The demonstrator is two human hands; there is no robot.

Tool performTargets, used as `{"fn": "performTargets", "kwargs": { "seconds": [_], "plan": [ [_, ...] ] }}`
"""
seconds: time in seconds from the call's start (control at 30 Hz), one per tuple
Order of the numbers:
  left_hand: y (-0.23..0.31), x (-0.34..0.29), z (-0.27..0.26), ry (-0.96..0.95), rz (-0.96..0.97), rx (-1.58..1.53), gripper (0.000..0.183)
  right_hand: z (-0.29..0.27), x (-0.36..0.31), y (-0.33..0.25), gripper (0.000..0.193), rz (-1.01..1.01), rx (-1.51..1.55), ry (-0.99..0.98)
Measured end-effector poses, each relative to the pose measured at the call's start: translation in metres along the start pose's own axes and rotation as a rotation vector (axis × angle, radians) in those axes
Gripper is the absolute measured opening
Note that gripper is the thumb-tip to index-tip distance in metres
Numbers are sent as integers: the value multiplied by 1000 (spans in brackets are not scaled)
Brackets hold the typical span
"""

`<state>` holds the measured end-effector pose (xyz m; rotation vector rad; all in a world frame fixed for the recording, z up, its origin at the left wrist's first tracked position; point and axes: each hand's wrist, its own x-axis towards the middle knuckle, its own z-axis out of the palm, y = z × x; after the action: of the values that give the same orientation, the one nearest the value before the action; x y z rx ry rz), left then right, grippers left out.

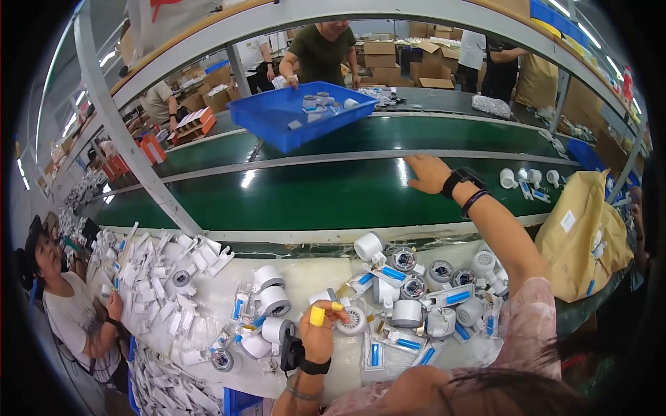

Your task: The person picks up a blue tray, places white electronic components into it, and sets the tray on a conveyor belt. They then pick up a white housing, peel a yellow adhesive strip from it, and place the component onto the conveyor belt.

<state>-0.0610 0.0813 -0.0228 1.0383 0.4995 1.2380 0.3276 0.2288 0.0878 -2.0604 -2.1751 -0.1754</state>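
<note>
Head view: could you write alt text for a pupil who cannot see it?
The wearer's left hand touches a round white part at a cluttered bench; the open right hand stretches over a green belt. Beyond, a worker holds a blue tray.

Here I am in a factory, assy-line type, w/ green conveyor belts [312, 197] stretching past my bench [326, 274] & loose white parts [406, 313] heaped on it! Co-workers [322, 52] opp. & left, cardboard boxes [380, 55] in bkgd.

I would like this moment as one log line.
left hand: at white round grilled part; right hand: open, above green conveyor; worktable: white cylindrical housings
</note>
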Motion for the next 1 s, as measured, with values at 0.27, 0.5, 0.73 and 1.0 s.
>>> {"fn": "performTargets", "kwargs": {
  "seconds": [0.27, 0.5, 0.73, 1.0],
  "plan": [
    [8, 0, 6, -15, -42, 12, 42, 39, 63, -71, 79, -233, -129, 294],
    [11, -2, 0, 18, -95, -36, 40, 78, 115, -108, 78, -372, -192, 388],
    [9, -3, -3, -24, -149, -82, 37, 100, 129, -119, 26, -396, -193, 74],
    [9, -4, -2, -52, -185, -63, 38, 68, 78, -129, 24, -410, -54, 28]
  ]
}}
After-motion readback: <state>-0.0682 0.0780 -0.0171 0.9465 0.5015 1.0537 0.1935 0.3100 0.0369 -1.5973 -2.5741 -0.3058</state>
